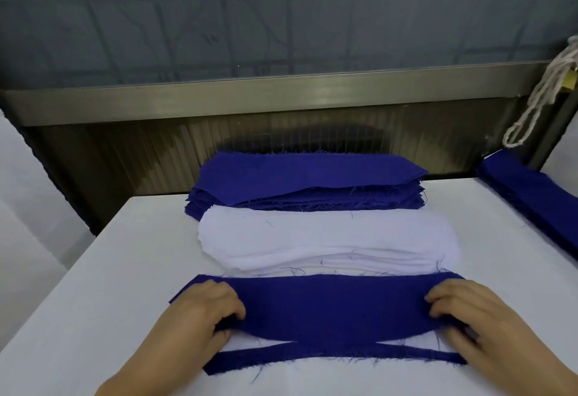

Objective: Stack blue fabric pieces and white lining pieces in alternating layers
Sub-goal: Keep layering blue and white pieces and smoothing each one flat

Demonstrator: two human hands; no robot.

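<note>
Both hands work the nearest blue fabric piece (pixel 334 308), a long woven strip with a curved lower edge and frayed, thready ends. At its left end the left hand (pixel 200 311) has its fingers curled over the cloth, with the thumb tucked at the edge, pinching it. At its right end the right hand (pixel 469 314) grips the same way, fingers bent over the top and the cloth bunched slightly beneath them. This piece lies flat on the white table (pixel 93 286), and under its near edge shows a sliver of white lining, then another blue strip (pixel 312 359) with a straight, frayed lower border, so the layers alternate beneath the held piece.

Just beyond the held piece sits the stack of white lining pieces (pixel 328 239), soft, smooth, rounded at both ends, with a few stray blue threads on top. Beyond that, touching its far edge, rises the stack of blue fabric pieces (pixel 306 176), many layers deep, its cut edges ragged and its right end pointed.

Right of the held piece, along the table's edge, lies a second blue pile (pixel 531 189), partly out of view. Above that pile hangs a looped white cord (pixel 538 98) against a dull metal rail (pixel 250 98). Behind the rail is a grey panel crossed by faint grid lines.
</note>
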